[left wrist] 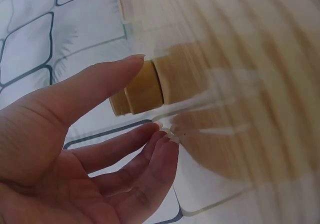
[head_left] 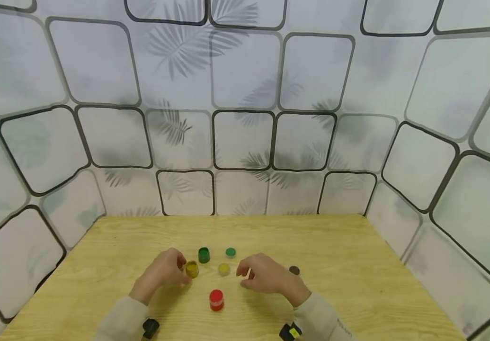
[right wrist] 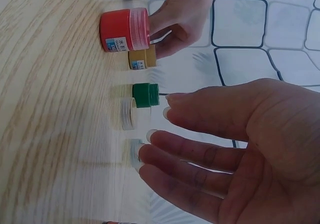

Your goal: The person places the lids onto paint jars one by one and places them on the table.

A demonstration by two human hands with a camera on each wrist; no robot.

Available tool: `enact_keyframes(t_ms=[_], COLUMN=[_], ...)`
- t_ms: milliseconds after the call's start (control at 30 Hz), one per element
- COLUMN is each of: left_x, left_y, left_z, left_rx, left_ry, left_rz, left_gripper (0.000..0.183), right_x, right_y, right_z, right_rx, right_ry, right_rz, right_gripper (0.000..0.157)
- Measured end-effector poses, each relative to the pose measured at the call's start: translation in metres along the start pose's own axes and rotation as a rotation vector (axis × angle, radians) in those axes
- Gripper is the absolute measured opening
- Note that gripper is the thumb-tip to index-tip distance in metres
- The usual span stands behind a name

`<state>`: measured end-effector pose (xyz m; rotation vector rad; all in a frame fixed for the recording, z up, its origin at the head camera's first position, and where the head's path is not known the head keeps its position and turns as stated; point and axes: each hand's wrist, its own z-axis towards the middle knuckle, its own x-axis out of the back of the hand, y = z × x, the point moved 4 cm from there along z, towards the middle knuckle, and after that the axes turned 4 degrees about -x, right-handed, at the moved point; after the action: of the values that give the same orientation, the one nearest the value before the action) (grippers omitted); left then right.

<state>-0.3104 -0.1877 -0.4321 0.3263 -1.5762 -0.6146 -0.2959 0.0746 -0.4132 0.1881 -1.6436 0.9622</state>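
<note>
My left hand [head_left: 167,268] is beside an uncapped yellow-ochre paint jar [head_left: 191,269], its thumb and fingers apart. In the left wrist view the thumb overlaps that jar [left wrist: 145,90], while the other fingertips stay clear of it. My right hand [head_left: 266,274] hovers with loosely bent fingers, holding nothing, to the right of a yellow lid [head_left: 224,269]. A green lid [head_left: 230,252] lies farther back, near an uncapped green jar [head_left: 204,255]. Closer to me stands a red jar [head_left: 216,300] with its lid on.
Partly behind my right wrist is a small dark round thing [head_left: 294,270]. All of this stands on a light wooden table [head_left: 334,241]. Patterned curtain-like walls [head_left: 245,142] enclose its back and sides.
</note>
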Motion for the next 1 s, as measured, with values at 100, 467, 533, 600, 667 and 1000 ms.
enact_keyframes(t_ms=[100,467,533,600,667,1000], left_x=[-0.002,0.000,0.001,0.002,0.002,0.000], left_y=[0.003,0.012,0.014,0.017,0.019,0.030], left_z=[0.003,0.002,-0.001,-0.005,-0.010,-0.031], left_rx=[-0.010,-0.026,-0.036,-0.056,-0.073,-0.161], left_ry=[0.007,0.029,0.033,0.041,0.048,0.042], left_rz=[0.003,0.014,0.016,0.022,0.016,-0.093], left_gripper=[0.050,0.030,0.026,0.023,0.024,0.025], right_x=[0.003,0.004,0.002,0.000,-0.002,-0.020], right_y=[-0.003,-0.012,-0.012,-0.011,-0.010,-0.009], right_z=[0.001,0.013,0.017,0.020,0.023,0.039], right_rx=[0.004,0.006,0.002,-0.005,-0.016,-0.055], right_ry=[0.000,0.005,0.019,0.038,0.053,0.128], right_rz=[-0.004,-0.031,-0.046,-0.065,-0.079,-0.186], right_gripper=[0.014,0.014,0.015,0.016,0.017,0.023])
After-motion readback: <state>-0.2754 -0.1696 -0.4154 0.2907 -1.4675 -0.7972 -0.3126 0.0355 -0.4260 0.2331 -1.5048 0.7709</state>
